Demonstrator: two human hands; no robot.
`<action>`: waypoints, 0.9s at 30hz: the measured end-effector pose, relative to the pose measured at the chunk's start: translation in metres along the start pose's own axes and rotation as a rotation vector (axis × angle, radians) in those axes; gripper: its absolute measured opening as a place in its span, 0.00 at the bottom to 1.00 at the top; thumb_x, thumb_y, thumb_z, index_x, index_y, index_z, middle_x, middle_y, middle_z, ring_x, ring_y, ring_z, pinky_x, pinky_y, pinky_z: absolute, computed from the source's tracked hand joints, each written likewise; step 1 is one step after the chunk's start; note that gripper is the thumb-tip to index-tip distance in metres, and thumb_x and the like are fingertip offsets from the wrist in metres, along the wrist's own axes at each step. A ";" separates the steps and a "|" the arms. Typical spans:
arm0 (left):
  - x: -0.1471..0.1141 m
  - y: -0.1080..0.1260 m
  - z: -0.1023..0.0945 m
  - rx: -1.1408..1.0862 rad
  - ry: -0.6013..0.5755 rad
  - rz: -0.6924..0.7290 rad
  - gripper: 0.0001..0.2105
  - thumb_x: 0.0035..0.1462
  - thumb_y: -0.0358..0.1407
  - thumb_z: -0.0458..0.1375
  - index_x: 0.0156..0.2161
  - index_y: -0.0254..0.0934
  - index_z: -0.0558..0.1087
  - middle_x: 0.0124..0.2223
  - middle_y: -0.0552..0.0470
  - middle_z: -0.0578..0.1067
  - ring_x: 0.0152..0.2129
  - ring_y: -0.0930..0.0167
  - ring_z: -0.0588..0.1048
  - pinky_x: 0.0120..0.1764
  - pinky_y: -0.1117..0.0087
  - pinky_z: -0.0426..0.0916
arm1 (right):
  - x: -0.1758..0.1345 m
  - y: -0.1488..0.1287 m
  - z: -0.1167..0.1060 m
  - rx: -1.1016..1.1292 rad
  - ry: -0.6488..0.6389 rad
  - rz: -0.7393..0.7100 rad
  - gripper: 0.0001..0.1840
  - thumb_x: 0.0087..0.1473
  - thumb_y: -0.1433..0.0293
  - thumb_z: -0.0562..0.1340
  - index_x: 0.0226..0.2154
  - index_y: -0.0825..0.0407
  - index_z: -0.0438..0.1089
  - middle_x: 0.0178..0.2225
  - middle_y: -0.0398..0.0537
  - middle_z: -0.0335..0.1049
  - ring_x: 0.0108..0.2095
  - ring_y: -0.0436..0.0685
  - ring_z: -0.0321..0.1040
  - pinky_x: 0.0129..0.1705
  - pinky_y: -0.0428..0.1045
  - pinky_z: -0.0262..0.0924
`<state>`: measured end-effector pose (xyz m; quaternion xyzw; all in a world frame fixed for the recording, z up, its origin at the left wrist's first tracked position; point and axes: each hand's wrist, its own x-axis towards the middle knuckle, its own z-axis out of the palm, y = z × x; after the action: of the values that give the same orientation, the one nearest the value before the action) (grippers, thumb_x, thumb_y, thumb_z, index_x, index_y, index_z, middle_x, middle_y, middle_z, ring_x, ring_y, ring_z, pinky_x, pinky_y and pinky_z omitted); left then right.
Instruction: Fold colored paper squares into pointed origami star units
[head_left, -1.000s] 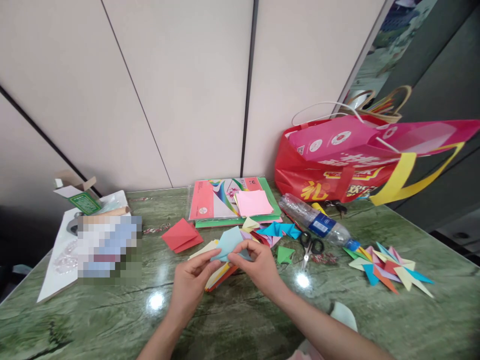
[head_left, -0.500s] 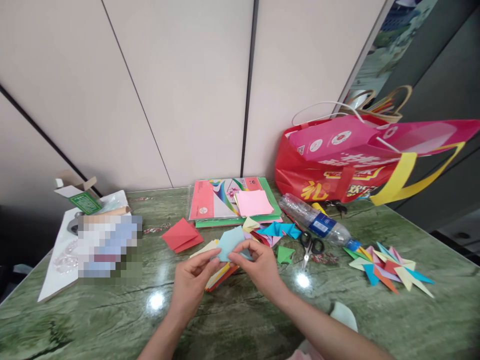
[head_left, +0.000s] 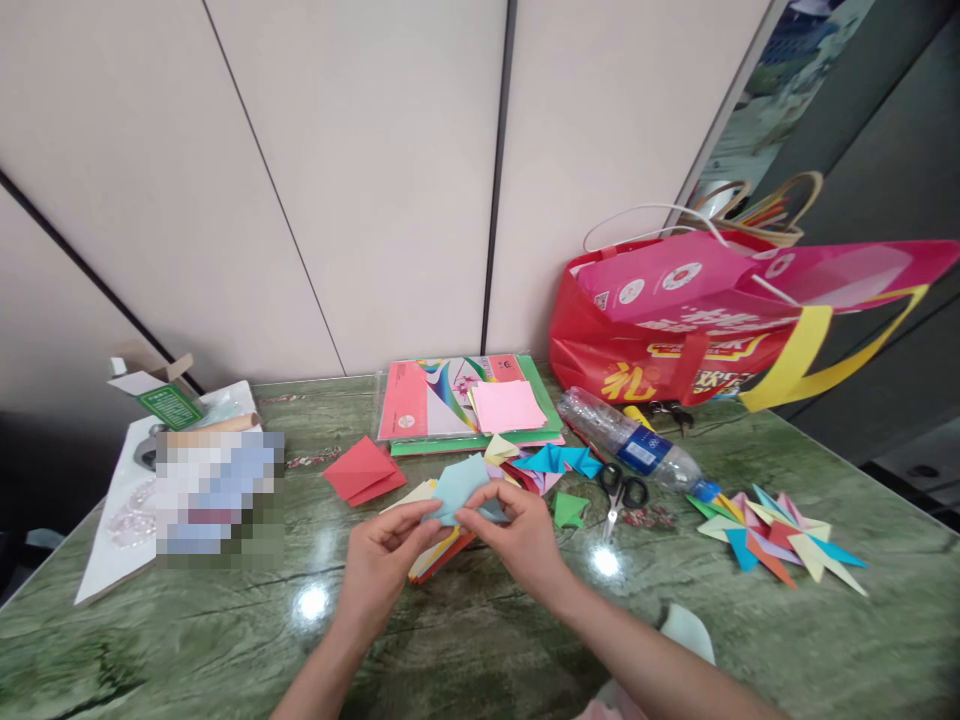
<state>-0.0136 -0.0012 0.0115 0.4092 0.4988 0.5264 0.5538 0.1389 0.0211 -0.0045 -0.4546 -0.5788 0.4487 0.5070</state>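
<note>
A folded sheet of light blue paper (head_left: 462,482) is held up between both hands over the middle of the table. My left hand (head_left: 386,555) pinches its left lower edge between thumb and fingers. On the other side, my right hand (head_left: 517,530) grips the right lower edge in the same way. Partly hidden beneath the hands lies a stack of yellow and orange folded paper (head_left: 444,555). To the left rests a red folded paper (head_left: 364,470). Blue folded paper (head_left: 559,460) and a small green folded piece (head_left: 571,510) lie to the right.
Black-handled scissors (head_left: 621,495) and a plastic bottle (head_left: 630,438) lie right of the hands. Further right is a multicoloured paper star (head_left: 780,535). Paper packs (head_left: 427,398) and a red bag (head_left: 660,340) stand by the wall. A white board (head_left: 120,530) holds items at left.
</note>
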 end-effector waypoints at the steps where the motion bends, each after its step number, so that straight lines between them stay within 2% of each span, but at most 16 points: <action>1: 0.000 0.000 0.000 0.010 0.001 0.003 0.12 0.38 0.36 0.66 0.32 0.33 0.77 0.32 0.48 0.80 0.30 0.62 0.78 0.40 0.63 0.73 | 0.000 0.001 0.001 0.028 -0.005 0.011 0.09 0.41 0.66 0.66 0.22 0.53 0.67 0.19 0.42 0.68 0.21 0.51 0.65 0.24 0.45 0.60; 7: 0.002 -0.003 -0.002 0.074 0.008 0.057 0.11 0.38 0.37 0.66 0.31 0.35 0.78 0.33 0.48 0.80 0.29 0.62 0.78 0.38 0.65 0.73 | 0.001 0.005 0.004 0.284 -0.005 0.095 0.16 0.38 0.62 0.67 0.23 0.51 0.61 0.20 0.40 0.64 0.22 0.51 0.66 0.23 0.45 0.62; 11: 0.002 -0.005 -0.004 0.113 0.022 0.080 0.11 0.40 0.36 0.65 0.32 0.35 0.78 0.34 0.47 0.80 0.30 0.62 0.78 0.37 0.66 0.73 | 0.000 0.004 0.002 0.159 -0.046 0.045 0.12 0.41 0.63 0.65 0.25 0.52 0.65 0.22 0.42 0.66 0.25 0.51 0.65 0.25 0.44 0.60; 15: 0.001 -0.004 -0.004 0.096 0.023 0.079 0.11 0.40 0.35 0.65 0.33 0.35 0.78 0.34 0.48 0.80 0.30 0.62 0.78 0.36 0.68 0.73 | 0.000 0.004 0.000 0.022 -0.043 -0.001 0.10 0.41 0.65 0.65 0.27 0.53 0.68 0.23 0.42 0.65 0.24 0.49 0.60 0.23 0.43 0.54; 21: 0.002 -0.004 -0.004 0.122 0.038 0.074 0.10 0.39 0.34 0.65 0.32 0.35 0.78 0.32 0.48 0.80 0.29 0.63 0.78 0.34 0.71 0.73 | -0.001 0.005 0.001 0.015 -0.032 0.003 0.10 0.41 0.65 0.65 0.25 0.53 0.66 0.21 0.40 0.61 0.23 0.49 0.56 0.22 0.42 0.51; 27: 0.002 -0.008 -0.005 0.103 0.053 0.061 0.10 0.39 0.34 0.65 0.31 0.35 0.78 0.30 0.48 0.80 0.28 0.65 0.78 0.33 0.72 0.73 | 0.000 0.000 0.001 0.010 -0.040 -0.025 0.07 0.42 0.68 0.65 0.21 0.54 0.68 0.22 0.42 0.64 0.24 0.49 0.57 0.24 0.43 0.52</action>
<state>-0.0170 -0.0009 0.0031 0.4381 0.5268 0.5273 0.5025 0.1381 0.0208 -0.0047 -0.4357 -0.5922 0.4543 0.5031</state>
